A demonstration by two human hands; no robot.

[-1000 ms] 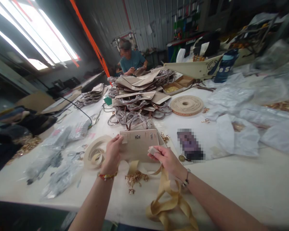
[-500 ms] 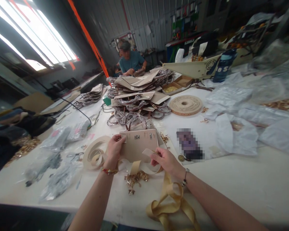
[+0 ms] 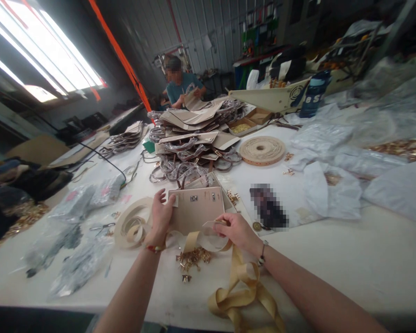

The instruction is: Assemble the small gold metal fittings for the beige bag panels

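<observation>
A beige panel [image 3: 196, 212] with two small metal fittings lies in front of me. At its left edge is my left hand [image 3: 162, 213], fingers apart, the thumb resting on a small pale piece [image 3: 175, 200] at the panel's upper left corner. My right hand [image 3: 236, 230] pinches the end of a pale strip [image 3: 210, 224] over the panel's lower right part. A curled strip [image 3: 192, 241] runs below the panel, above a pile of gold metal fittings [image 3: 190, 259]. Yellowish tape [image 3: 244, 296] lies in loops nearer the front edge.
Stacked beige panels with wrapped handles [image 3: 190, 120] stand behind. A tape roll [image 3: 262, 150], a phone [image 3: 268, 206] and plastic bags [image 3: 333, 185] are to the right. Pliers [image 3: 102, 227] and a strip coil [image 3: 133, 222] lie left. Across the table sits a person [image 3: 183, 85].
The fingers of my left hand have spread. My right hand has turned a little, and the strip end it holds is lower and flatter. The person opposite has raised a piece.
</observation>
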